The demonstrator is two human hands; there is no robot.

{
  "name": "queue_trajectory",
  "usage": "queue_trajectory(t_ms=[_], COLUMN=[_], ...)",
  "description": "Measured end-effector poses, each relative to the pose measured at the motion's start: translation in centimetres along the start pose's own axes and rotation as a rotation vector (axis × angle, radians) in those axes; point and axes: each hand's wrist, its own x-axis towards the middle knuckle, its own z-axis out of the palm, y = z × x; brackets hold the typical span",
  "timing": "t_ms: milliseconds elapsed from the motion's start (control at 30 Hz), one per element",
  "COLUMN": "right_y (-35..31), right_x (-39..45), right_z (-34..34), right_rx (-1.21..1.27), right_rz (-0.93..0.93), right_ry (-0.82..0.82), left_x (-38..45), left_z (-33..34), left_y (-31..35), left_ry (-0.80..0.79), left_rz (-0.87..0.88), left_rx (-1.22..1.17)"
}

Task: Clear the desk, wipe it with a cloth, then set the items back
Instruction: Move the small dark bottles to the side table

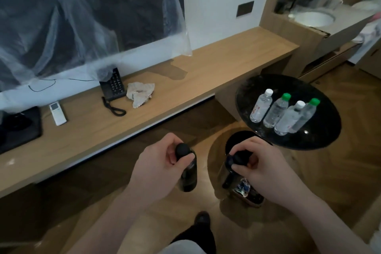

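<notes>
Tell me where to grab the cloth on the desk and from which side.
Grab the cloth at its raised, bunched middle, coming straight down from above. It lies crumpled on the desk, so the folds give something to pinch. Come in from its right, since the phone sits close on its left.

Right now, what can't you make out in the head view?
- Object under right hand: dark lid and handle show, fingers cover the rest; possibly a kettle.
- Dark bottle in left hand: contents unreadable, too dark.
- Black tray on desk: cut by left edge.
- Water bottles: labels too small.
- Screen behind plastic sheet: obscured.
</notes>
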Motion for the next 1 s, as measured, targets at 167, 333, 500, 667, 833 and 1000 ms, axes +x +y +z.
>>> queue_trajectory(t_ms=[167,333,500,667,833,1000], right_y=[4.0,8.1,11.2,14.5,17.3,20.7], right_x=[3.1,5.3,7.7,10.0,12.7,14.8], right_z=[-2.6,-6.8,-10.2,-13.0,-15.1,-17.1], right_rx=[0.01,0.036,0.019,-0.02,0.009,-0.002], right_rz=[-0.016,0.067,0.111,0.137,0.116,0.027], right_ry=[-0.003,0.031,0.053,0.058,-0.01,-0.123], left_x=[4.5,11.1,15.9,18.4,19.1,19.1], left_z=[3.8,8.4,11.5,13.9,16.0,19.0], left_y=[2.0,5.2,8.0,9.8,10.9,12.8], left_ry=[-0.007,-0.053,-0.071,-0.036,-0.004,0.061], left_rz=[-0.014,0.035,0.055,0.063,0.025,-0.079], left_rx=[0.069,0.09,0.04,-0.01,0.025,0.041])
